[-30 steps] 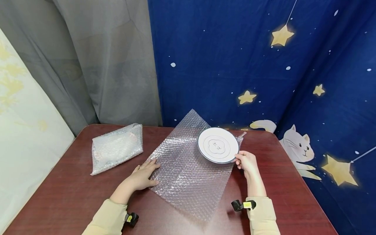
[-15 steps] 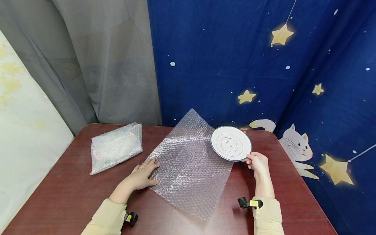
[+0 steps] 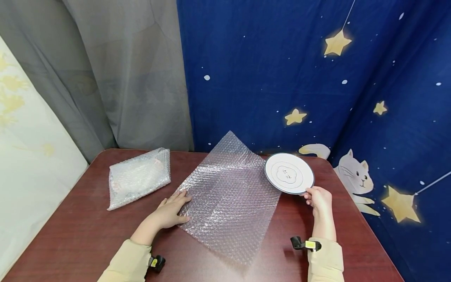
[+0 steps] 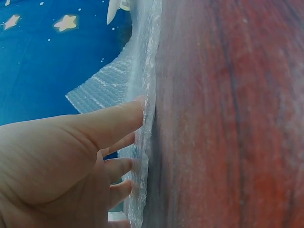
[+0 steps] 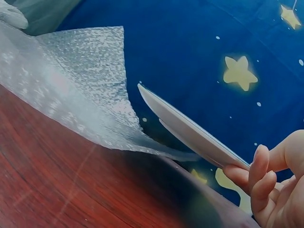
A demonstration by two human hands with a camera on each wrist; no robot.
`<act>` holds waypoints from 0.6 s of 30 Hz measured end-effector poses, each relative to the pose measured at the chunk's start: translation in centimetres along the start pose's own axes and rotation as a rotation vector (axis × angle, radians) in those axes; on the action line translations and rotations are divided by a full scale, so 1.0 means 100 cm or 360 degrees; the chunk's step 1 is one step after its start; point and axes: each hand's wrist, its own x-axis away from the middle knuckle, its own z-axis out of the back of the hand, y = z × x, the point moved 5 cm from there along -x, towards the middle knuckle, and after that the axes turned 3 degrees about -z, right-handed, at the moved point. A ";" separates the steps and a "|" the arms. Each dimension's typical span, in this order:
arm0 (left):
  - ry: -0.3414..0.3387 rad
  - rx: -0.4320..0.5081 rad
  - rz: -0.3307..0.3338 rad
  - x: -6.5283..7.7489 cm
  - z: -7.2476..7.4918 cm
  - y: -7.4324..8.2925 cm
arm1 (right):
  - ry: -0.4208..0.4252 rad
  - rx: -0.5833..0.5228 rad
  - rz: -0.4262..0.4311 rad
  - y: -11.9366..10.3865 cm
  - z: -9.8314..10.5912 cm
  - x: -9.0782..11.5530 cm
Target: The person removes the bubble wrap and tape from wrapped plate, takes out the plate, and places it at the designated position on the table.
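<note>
A white plate [image 3: 289, 173] with a dark blue rim and a line drawing at its centre is held up over the far right of the table. My right hand [image 3: 320, 199] pinches it by its near right edge; the right wrist view shows the plate [image 5: 194, 130] edge-on and tilted, above the tabletop. A sheet of clear bubble wrap [image 3: 229, 196] lies slantwise across the middle, its far corner sticking up past the back edge. My left hand [image 3: 172, 210] rests with spread fingers on the left edge of the sheet. In the left wrist view its thumb [image 4: 116, 121] presses the bubble wrap [image 4: 142, 71].
A flat bubble-wrapped parcel [image 3: 140, 178] lies at the back left of the dark red wooden table [image 3: 70, 239]. Grey and blue curtains [image 3: 246, 70] hang right behind the table's back edge. Each sleeve carries a black wrist mount [image 3: 303, 244].
My right hand has moved to the right with the plate, from over the bubble wrap to beyond its right edge. My left hand has stayed in place on the sheet.
</note>
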 end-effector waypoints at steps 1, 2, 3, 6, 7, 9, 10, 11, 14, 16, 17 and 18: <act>-0.0001 -0.0003 0.0002 0.000 0.000 0.000 | 0.0012 -0.0012 -0.0003 0.001 0.002 -0.001; -0.0001 -0.0005 0.0004 0.000 0.000 -0.001 | 0.0024 -0.0022 -0.0011 0.001 0.004 -0.001; 0.0000 -0.0006 0.0003 0.000 -0.001 -0.001 | 0.0037 -0.0027 -0.0023 0.002 0.005 -0.001; -0.0003 0.0001 0.0005 0.000 -0.001 -0.001 | 0.0090 -0.0056 -0.0050 0.003 0.011 -0.002; -0.0003 0.0003 0.0004 0.000 -0.001 -0.001 | 0.0106 -0.0068 -0.0055 0.003 0.012 -0.002; -0.0003 0.0004 0.0001 -0.001 -0.001 -0.002 | 0.0141 -0.0089 -0.0054 0.004 0.016 -0.002; -0.0003 0.0004 0.0003 -0.001 -0.001 -0.001 | 0.0155 -0.0100 -0.0051 0.004 0.018 -0.002; -0.0002 0.0001 0.0003 -0.001 -0.001 -0.002 | 0.0171 -0.0114 -0.0056 0.004 0.020 -0.002; 0.0004 -0.0001 0.0000 0.000 -0.001 -0.002 | 0.0213 -0.0140 -0.0080 0.006 0.026 -0.003; 0.0006 0.0000 -0.0002 0.000 -0.001 -0.002 | 0.0244 -0.0164 -0.0106 0.008 0.030 -0.004; 0.0006 0.0000 -0.0004 0.000 -0.001 -0.001 | 0.0260 -0.0178 -0.0118 0.009 0.032 -0.004; 0.0006 0.0000 -0.0007 0.000 -0.001 -0.001 | 0.0276 -0.0192 -0.0126 0.009 0.034 -0.005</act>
